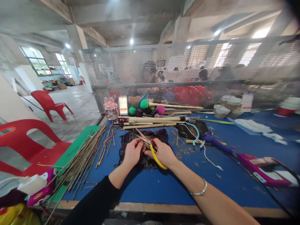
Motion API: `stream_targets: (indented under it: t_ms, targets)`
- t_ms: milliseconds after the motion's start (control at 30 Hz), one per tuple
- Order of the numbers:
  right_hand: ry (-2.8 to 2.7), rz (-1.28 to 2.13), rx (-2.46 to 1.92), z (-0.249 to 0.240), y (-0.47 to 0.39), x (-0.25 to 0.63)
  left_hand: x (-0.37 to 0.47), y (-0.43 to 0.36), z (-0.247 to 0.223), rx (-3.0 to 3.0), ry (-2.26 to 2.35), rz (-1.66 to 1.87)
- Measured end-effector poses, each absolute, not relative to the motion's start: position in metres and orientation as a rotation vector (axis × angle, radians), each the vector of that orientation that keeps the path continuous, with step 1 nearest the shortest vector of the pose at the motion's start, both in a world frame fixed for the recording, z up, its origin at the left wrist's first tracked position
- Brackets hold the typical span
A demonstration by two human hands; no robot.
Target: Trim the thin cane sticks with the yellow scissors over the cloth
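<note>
Scissors with yellow handles are in my right hand, the fingers closed round them. Their parted metal blades point up and to the left, passing just above my left hand. My left thumb and fingertips are pinched together close to the blades; whatever they hold is too small and hidden to name. Beneath both hands lies a crumpled black cloth, strewn with small brown scraps.
Thin brown sticks lie heaped on the left. Behind the cloth are pale bamboo rods, green balls and a pink bottle. A purple power strip sits at right. A perforated metal screen closes the blue table's back.
</note>
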State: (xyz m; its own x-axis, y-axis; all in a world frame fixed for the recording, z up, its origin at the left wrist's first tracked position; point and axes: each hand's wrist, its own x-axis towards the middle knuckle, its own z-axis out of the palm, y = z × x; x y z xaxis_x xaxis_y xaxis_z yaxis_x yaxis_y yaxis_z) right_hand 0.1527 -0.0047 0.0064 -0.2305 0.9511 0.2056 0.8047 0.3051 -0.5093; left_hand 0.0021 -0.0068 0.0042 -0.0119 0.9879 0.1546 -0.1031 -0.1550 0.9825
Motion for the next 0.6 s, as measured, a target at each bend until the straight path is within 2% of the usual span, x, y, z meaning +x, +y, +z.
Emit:
stream_targets:
  t_ms: [600]
  targets:
    - [-2.064, 0.34, -1.641, 0.005, 0.001, 0.154, 0.003, -0.001, -0.003, 0.918, 0.992, 1.355]
